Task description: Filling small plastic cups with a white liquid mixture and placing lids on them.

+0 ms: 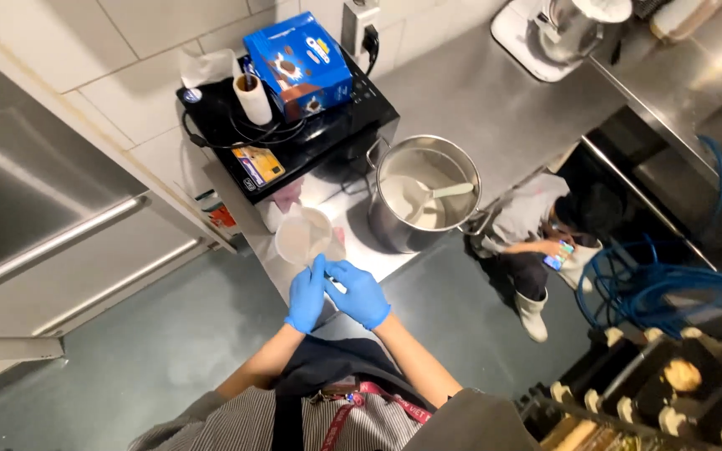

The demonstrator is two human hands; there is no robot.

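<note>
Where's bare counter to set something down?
Free: steel counter between the big pot and the mixer base. Crowded: black appliance under the blue box; the gloved hands, left hand and right hand, by the plastic jug.

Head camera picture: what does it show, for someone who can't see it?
Seen from above, a person's two blue-gloved hands, left hand and right hand, meet over a steel counter beside a clear plastic measuring jug. A big steel pot holds pale batter and a spatula.
</note>
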